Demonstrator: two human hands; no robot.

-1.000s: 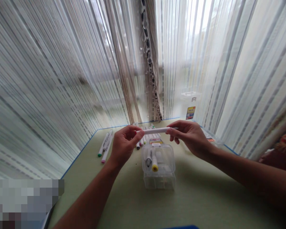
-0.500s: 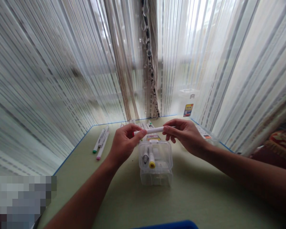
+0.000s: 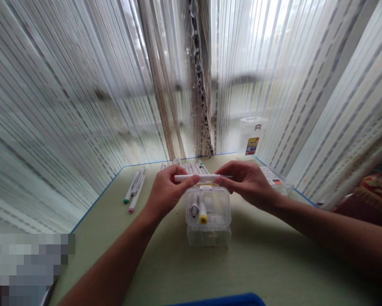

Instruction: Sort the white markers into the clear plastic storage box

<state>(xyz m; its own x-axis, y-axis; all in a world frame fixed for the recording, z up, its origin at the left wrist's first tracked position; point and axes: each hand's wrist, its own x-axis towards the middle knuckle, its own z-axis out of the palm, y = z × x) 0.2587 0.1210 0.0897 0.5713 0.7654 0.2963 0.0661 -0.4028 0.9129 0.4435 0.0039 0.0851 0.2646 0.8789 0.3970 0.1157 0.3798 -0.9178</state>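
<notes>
A white marker with a red end lies level between my two hands, above the clear plastic box. My left hand pinches its left part between thumb and fingers, partly covering the red end. At its right end, the closed thumb and fingers of my right hand grip it. A thin grey pointed piece sticks out there, in front of the right fingers; I cannot make out what it is. Below, the clear box carries a yellow-ended marker and a grey-tipped pen on its lid.
Two markers, one green-ended and one pink-ended, lie at the left. Several white markers lie behind my hands. A tall clear case stands at the back right. A blue edge shows at the front.
The marker has shifted slightly, and more of its left part shows. My right fingers have moved slightly left, and the thin grey piece now shows at the right end.
</notes>
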